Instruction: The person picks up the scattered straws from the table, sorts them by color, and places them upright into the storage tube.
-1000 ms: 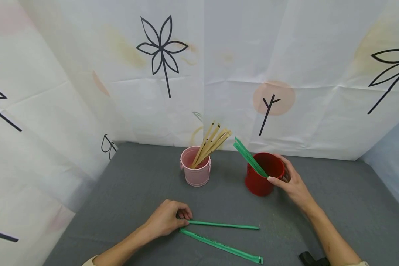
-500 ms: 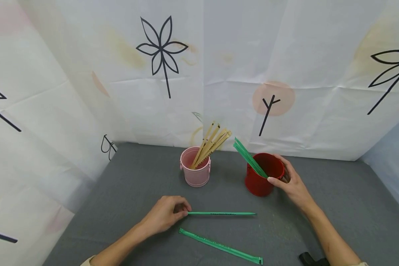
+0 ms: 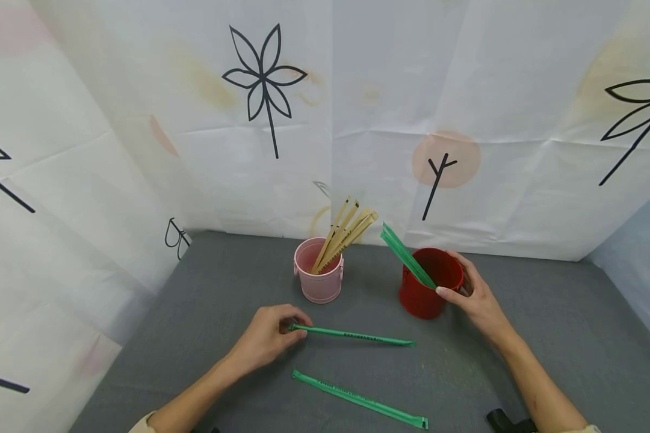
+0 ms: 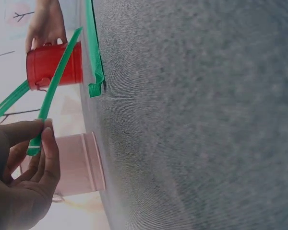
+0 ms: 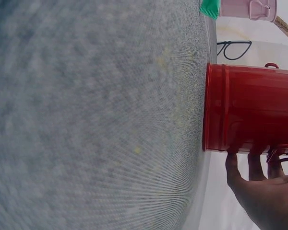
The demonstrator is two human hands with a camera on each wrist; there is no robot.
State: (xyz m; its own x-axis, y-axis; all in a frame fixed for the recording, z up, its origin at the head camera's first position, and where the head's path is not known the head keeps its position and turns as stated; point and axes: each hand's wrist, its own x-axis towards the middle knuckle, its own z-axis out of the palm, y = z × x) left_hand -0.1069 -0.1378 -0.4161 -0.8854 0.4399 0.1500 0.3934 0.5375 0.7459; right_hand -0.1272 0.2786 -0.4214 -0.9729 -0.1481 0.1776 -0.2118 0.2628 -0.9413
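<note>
My left hand (image 3: 271, 334) pinches one end of a green wrapped straw (image 3: 357, 336) between thumb and fingers, holding it above the table. In the left wrist view, this straw (image 4: 55, 86) slants up past the red bucket. A second green wrapped straw (image 3: 357, 399) lies on the table nearer to me. My right hand (image 3: 479, 297) grips the small red bucket (image 3: 424, 302) by its right side, thumb at the rim and fingers round the wall. Several green wrapped straws (image 3: 403, 252) lean out of that bucket toward the upper left.
Left of the red bucket stands a pink bucket (image 3: 319, 288) with several yellow wrapped straws (image 3: 346, 234) in it. A grey cloth covers the table (image 3: 238, 276). White printed fabric (image 3: 357, 90) hangs behind and at the sides. A black object (image 3: 506, 422) lies near my right forearm.
My left hand has lifted the green wrapped straw off the table and moved it away from me, toward the buckets. My right hand and the red bucket have stayed in place.
</note>
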